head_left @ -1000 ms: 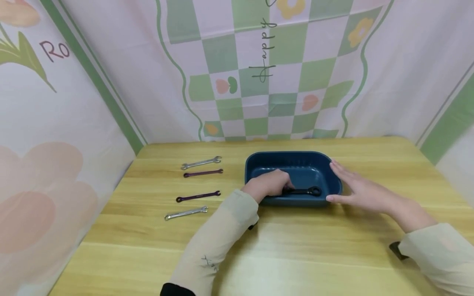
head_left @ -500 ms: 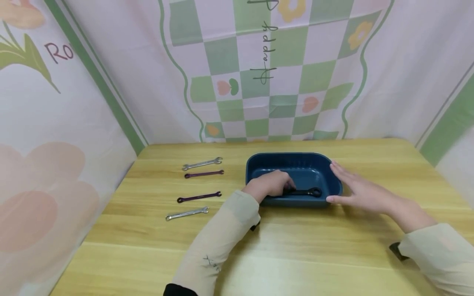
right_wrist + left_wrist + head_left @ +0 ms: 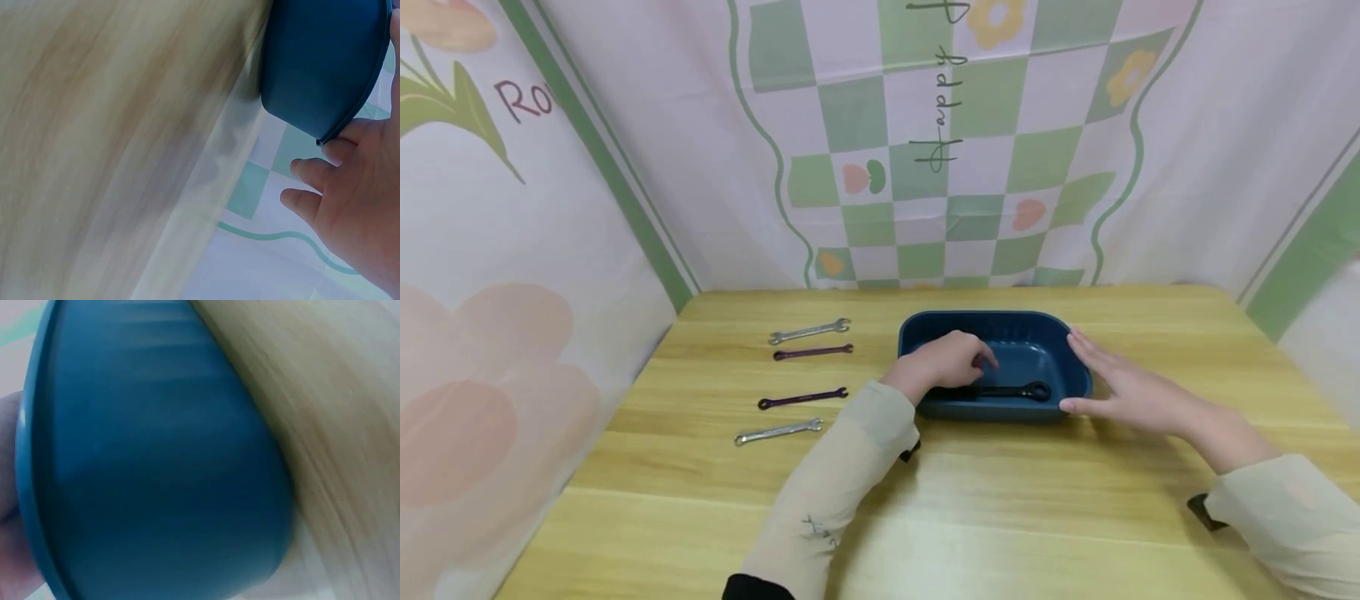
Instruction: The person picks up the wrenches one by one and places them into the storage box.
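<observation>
In the head view my left hand is inside the dark blue plastic bin, fingers loosely bent and holding nothing that shows. Below it a black ratchet wrench lies along the bin's near side, its left part hidden by the hand. My right hand spreads thumb and fingers against the bin's right end. The right wrist view shows fingers of the right hand at the rim of the bin. Only the bin's outer wall and part of the left hand appear in the left wrist view.
Left of the bin on the wooden table lie a silver open-end wrench, a purple wrench, a dark purple wrench and a silver combination wrench. A patterned cloth hangs behind the table.
My left hand has let go of the black ratchet wrench and lifted slightly up from it. The wrench stays in the bin. My right hand has barely moved.
</observation>
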`<act>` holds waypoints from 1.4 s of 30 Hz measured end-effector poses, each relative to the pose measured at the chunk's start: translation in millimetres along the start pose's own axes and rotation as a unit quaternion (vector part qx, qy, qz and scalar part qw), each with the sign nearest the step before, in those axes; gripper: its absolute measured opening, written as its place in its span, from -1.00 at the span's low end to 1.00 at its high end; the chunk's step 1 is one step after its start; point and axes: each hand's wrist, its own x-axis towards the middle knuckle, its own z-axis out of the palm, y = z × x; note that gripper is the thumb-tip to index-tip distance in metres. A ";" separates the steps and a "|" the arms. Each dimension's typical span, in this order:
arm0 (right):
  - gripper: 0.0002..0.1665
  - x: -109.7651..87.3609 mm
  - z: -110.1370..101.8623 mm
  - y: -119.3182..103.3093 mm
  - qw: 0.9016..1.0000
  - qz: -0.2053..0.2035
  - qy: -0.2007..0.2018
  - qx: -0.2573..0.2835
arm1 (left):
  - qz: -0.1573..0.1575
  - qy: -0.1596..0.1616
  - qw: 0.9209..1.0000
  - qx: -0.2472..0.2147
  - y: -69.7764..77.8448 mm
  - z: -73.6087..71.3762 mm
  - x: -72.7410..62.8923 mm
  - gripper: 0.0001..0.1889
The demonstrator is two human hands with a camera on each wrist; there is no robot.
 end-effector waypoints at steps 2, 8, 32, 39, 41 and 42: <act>0.27 0.2 0.5 0.3 1.000 -0.001 0.001 -0.001 | 0.007 0.009 1.000 -0.002 -0.7 -2.1 -2.9 -0.68; 0.26 0.5 1.6 1.1 1.000 -0.004 0.004 0.004 | 0.027 0.029 0.999 -0.004 -3.6 -6.7 -11.7 -0.67; 0.25 1.2 2.6 3.0 1.000 -0.005 -0.001 0.005 | 0.046 0.069 0.996 -0.039 -21.9 -33.7 -55.2 -0.68; 0.25 1.4 0.8 2.5 1.000 -0.006 -0.001 -0.006 | 0.046 0.074 0.996 -0.033 -23.9 -34.9 -68.0 -0.67; 0.25 1.9 0.0 1.1 1.000 -0.008 -0.002 -0.010 | 0.046 0.078 0.995 -0.036 -25.6 -34.8 -71.4 -0.68; 0.25 2.2 -0.4 0.3 1.000 -0.007 -0.004 -0.012 | 0.045 0.080 0.995 -0.039 -26.8 -34.8 -73.1 -0.68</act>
